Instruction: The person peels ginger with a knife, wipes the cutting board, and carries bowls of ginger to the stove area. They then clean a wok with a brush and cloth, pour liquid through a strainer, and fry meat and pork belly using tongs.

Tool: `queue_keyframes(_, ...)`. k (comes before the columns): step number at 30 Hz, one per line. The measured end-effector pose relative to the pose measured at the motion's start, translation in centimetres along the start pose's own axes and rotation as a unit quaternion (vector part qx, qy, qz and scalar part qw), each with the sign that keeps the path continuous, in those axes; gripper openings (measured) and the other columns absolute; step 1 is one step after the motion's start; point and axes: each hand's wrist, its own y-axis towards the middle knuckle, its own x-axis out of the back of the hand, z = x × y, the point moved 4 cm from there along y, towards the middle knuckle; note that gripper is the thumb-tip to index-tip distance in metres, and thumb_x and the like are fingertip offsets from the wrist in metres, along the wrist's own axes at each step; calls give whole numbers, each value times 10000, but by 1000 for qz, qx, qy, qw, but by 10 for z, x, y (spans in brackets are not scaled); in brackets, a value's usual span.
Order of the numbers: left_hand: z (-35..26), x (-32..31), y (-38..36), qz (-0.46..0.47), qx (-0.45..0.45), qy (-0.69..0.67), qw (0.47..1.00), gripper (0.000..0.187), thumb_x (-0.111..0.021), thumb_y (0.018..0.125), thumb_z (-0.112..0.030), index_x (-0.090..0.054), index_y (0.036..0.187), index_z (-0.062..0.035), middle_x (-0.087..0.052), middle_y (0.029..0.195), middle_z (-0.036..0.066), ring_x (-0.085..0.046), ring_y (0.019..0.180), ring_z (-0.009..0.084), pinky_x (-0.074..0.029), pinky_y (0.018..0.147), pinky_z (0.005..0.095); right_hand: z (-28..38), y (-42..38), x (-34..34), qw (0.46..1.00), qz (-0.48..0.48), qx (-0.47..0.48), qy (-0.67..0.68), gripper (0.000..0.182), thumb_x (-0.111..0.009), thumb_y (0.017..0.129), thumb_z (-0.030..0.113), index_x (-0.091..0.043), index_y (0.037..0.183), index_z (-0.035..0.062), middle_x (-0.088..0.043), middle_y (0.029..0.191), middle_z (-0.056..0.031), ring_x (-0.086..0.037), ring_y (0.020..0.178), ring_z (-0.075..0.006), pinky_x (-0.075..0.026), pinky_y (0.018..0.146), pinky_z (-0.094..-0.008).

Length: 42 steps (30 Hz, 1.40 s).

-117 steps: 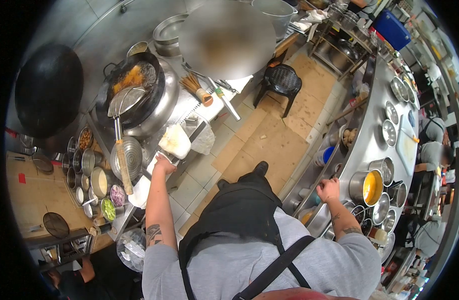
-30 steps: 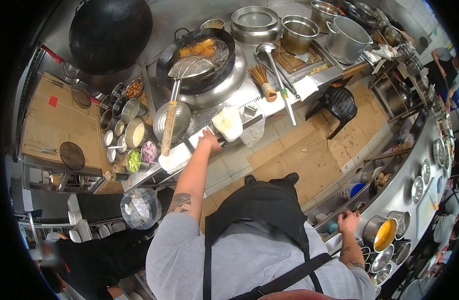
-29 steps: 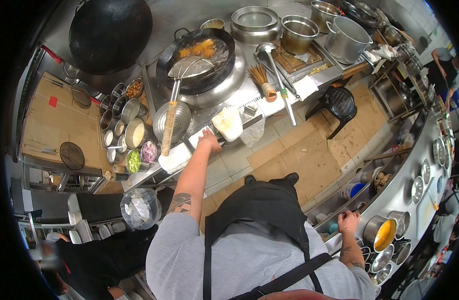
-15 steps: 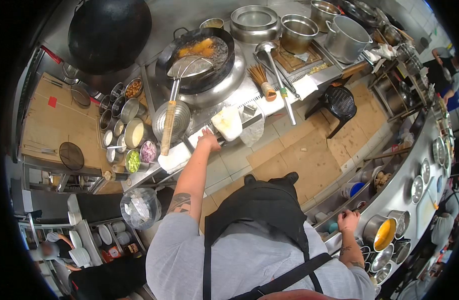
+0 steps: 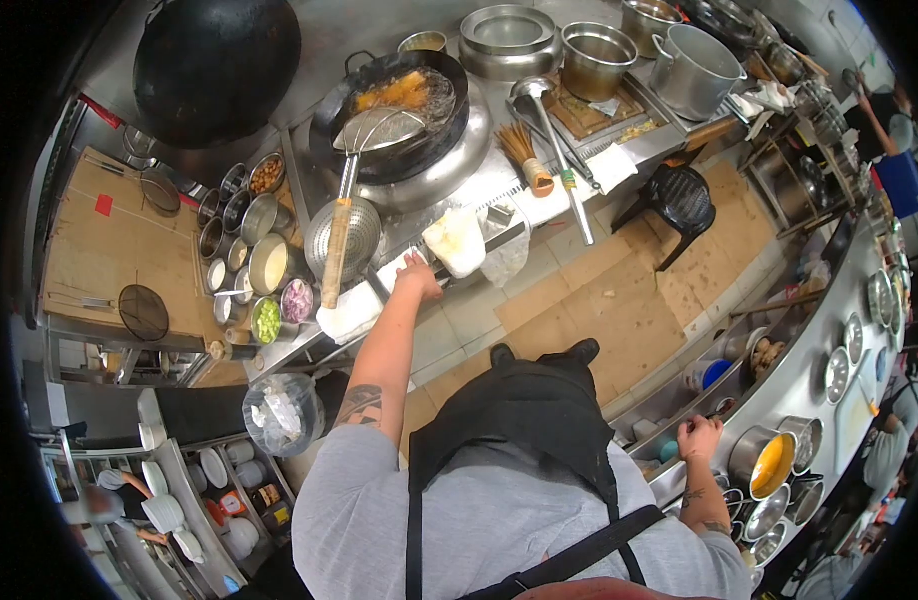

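My left hand [image 5: 419, 277] lies with fingers stretched out on the front edge of the stove, touching a white cloth [image 5: 397, 268]. Just right of it is a folded yellowish-white cloth [image 5: 455, 243]. A wooden-handled wire skimmer [image 5: 336, 255] rests across the wok [image 5: 324, 130], where golden-brown food [image 5: 399, 92] sits in bubbling oil. Beside that handle lies a perforated ladle [image 5: 357, 240]. On the other side, my right hand [image 5: 699, 438] is curled at the steel counter edge, near a pot of orange-yellow liquid [image 5: 772, 462]; its fingertips are partly hidden.
Bowls of chopped green vegetable [image 5: 267, 321] and purple onion [image 5: 297, 300] stand left of the stove. A bamboo brush [image 5: 524, 160] and a long ladle [image 5: 554, 150] lie to the right. A black stool [image 5: 674, 205] stands on the cardboard-covered floor [image 5: 619, 310]. Co-workers are at the far right and lower left.
Both my hands stay in place. At the far right a co-worker's arm is now raised. A dark-clothed figure at lower left has moved mostly out of view, uncovering shelves of dishes.
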Motion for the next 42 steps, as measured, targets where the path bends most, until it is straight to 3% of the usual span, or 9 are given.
queue_keyframes(7,-1,4,-3,4,0,-17,1000,1104,-755,750,-346,-111,1522,109,-17,1627,259,-83,1517,368,-242,1188,510,-2,-1,-2,1000,-7,-16,-13,241,-649,753,272,-726,824,54,-687,798,-160,-606,927,-330,-403,990,-414)
queue_keyframes(31,-2,3,-4,3,-2,-1,1000,1104,-735,765,-352,-80,1522,114,-13,1628,257,-73,1519,367,-235,1191,507,6,-1,7,1000,10,-15,6,228,-639,758,259,-716,800,49,-692,774,-134,-628,869,-313,-395,976,-410)
queue_keyframes(34,-2,3,-4,2,0,-4,1000,1105,-735,766,-354,-78,1523,112,-12,1628,257,-70,1519,365,-233,1192,504,4,0,5,1000,17,-22,1,213,-648,758,259,-741,829,81,-696,766,-136,-635,902,-299,-378,1018,-400)
queue_keyframes(42,-3,3,-5,8,-3,9,1000,1101,-734,773,-366,-84,1524,109,-7,1625,267,-65,1517,383,-235,1183,526,5,-1,7,1000,12,-14,5,246,-639,759,267,-722,810,41,-694,787,-143,-630,894,-317,-384,1006,-414)
